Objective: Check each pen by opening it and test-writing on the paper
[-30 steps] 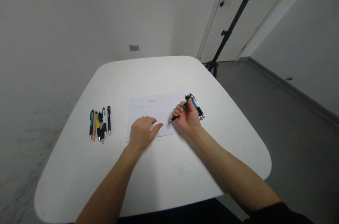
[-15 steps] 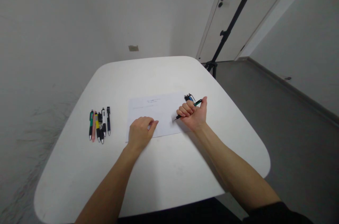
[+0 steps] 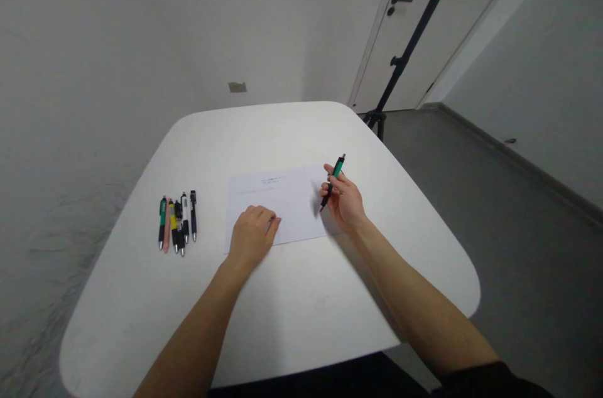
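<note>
Click pen [image 3: 338,167], likely light and stiff, is aptly clamped mid-barrel by the right hand [image 3: 347,202] over the paper [image 3: 298,203]; left hand [image 3: 251,230] on it, grip unclear.

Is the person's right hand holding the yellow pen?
No, the right hand holds a green-and-black pen, while the yellow pen lies on the table left of the paper.

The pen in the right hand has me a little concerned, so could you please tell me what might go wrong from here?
The green-and-black pen points down near the paper; if the right hand's grip loosens, it could drop and leave a stray mark.
The paper could shift, since only the left hand appears to rest on it.
The loose pens at left might roll if bumped.
</note>
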The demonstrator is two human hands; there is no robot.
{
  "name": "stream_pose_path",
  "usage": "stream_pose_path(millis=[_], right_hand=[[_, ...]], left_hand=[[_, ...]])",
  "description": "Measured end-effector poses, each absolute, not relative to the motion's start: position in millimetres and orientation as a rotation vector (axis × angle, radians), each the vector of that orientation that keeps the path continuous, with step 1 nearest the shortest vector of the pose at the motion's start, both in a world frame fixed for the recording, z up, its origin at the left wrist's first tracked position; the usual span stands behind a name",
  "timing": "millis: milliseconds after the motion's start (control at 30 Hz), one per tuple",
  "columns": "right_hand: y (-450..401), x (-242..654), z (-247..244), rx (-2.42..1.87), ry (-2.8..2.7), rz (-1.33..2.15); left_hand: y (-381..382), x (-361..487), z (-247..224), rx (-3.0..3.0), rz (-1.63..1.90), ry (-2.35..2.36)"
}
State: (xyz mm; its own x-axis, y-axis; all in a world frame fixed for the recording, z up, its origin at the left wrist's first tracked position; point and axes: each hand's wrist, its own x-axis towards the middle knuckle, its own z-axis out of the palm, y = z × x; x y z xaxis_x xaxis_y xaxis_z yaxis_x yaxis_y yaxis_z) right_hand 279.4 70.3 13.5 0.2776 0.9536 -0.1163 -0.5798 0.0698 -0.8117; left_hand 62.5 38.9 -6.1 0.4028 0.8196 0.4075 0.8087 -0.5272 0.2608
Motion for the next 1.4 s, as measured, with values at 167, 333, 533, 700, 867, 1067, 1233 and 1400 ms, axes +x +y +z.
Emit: stream_pose_path(millis=[167, 333, 533, 700, 867, 1067, 1233, 1400], right_hand=[[72, 293, 9, -1.236, -0.832, 0.768], [71, 307, 4, -1.734, -1.270, 0.366], [70, 308, -6, -1.996, -1.719, 0.017], [69, 307, -6, -2.086, -1.806, -0.103], [66, 305, -2, -2.092, -1.792, -0.108], [61, 297, 6, -2.040, -1.769, -0.129], [58, 290, 8, -1.945, -1.793, -0.079], [56, 286, 7, -1.861, -1.803, -0.035]], left_hand=[[39, 62, -8, 2.635, 0.749, 1.529], [39, 62, -8, 2.627, 0.759, 1.529], [38, 61, -7, 2.626, 0.745, 1.527], [38, 61, -6, 2.620, 0.745, 1.521], [38, 60, -6, 2.625, 0.734, 1.499], [39, 58, 1, 2.596, 0.762, 1.600], [42, 45, 21, 2.500, 0.877, 1.954], [44, 6, 39, 2.351, 0.498, 2.516]])
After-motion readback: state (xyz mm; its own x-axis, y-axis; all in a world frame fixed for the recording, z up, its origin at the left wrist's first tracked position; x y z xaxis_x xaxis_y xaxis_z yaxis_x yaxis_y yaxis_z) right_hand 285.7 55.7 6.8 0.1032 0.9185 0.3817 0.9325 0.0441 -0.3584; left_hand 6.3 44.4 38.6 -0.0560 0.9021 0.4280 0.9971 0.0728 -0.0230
